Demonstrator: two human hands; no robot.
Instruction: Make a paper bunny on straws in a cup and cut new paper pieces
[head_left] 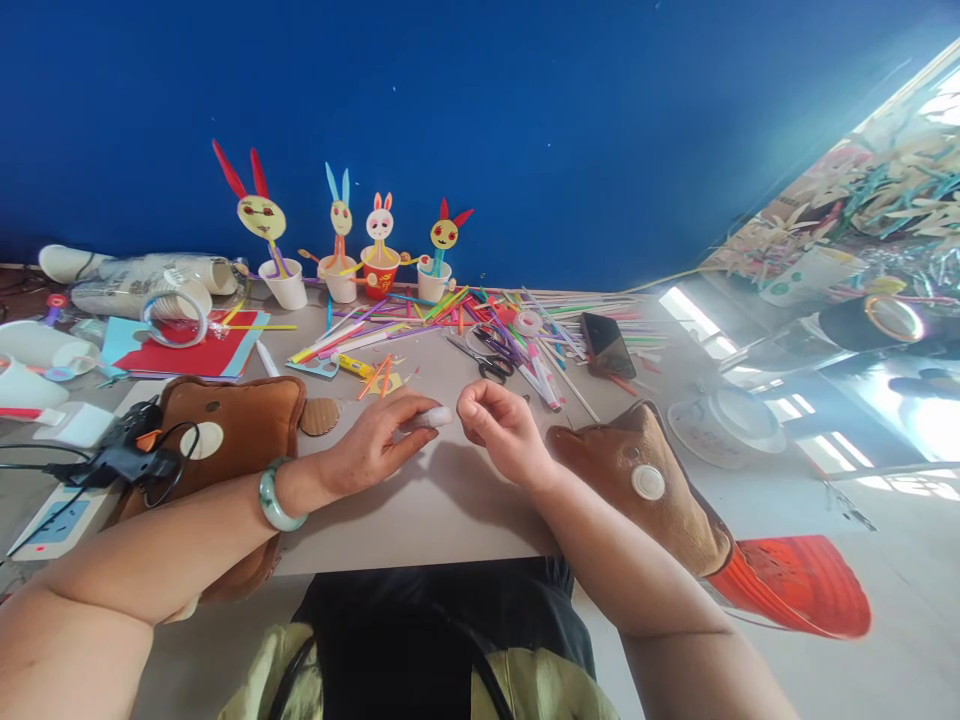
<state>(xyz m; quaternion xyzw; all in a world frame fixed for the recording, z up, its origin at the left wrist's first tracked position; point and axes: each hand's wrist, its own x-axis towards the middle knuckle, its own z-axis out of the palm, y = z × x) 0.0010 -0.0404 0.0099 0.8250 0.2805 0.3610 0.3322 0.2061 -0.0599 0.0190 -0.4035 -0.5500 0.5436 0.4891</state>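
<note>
My left hand (382,440) pinches a small roll of clear tape (433,417) between thumb and fingers, above the table's front half. A jade-coloured bangle (279,497) circles that wrist. Just right of the roll, my right hand (504,425) is closed in a pinch; whatever its fingertips hold is hidden. Beyond my hands lie black-handled scissors (491,355), a yellow utility knife (355,366) and crossed orange sticks (381,376). A round cardboard piece (321,417) is left of my left hand.
Paper cups with rabbit-faced figures, including a red cup (379,272), line the blue wall. Coloured straws (405,325) spread before them, beside a phone (608,346). Brown plush cushions flank me, left (247,420) and right (652,490). A power strip (64,520) and red paper (187,340) sit left.
</note>
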